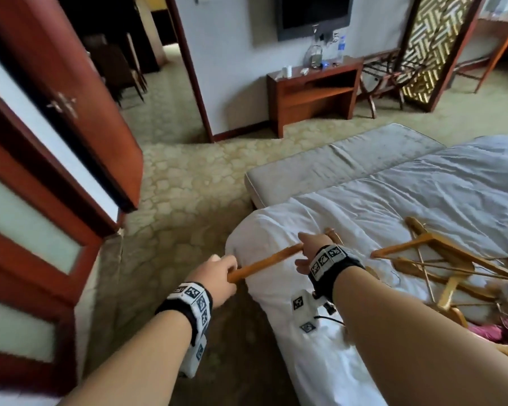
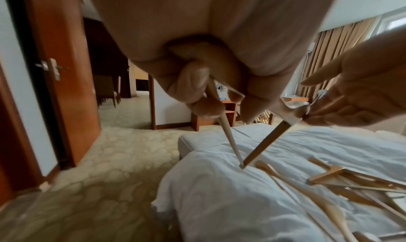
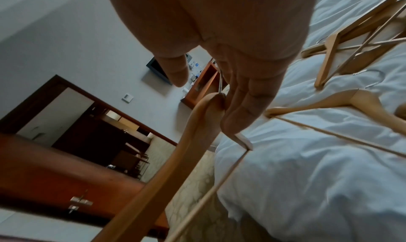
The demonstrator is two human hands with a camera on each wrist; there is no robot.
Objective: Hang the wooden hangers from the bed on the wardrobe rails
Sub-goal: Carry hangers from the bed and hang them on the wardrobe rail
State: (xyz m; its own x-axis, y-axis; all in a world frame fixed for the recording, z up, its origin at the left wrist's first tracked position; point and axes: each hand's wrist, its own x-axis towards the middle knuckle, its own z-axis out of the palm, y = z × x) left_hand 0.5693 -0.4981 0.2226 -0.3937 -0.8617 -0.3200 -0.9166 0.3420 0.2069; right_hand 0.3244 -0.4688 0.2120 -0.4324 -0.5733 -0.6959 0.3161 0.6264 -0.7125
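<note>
One wooden hanger is lifted off the bed corner, left hand clenched round its near arm end, right hand fingers straight and relaxed touching its neck, probably steadying it clear of the hanger pile beyond that hand.

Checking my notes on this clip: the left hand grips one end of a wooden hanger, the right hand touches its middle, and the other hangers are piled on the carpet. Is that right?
One thing is wrong: the other hangers lie in a pile on the bed, not on the carpet, as the head view shows. The rest stands: the left hand grips one end of the wooden hanger, and the right hand touches its middle.
</note>
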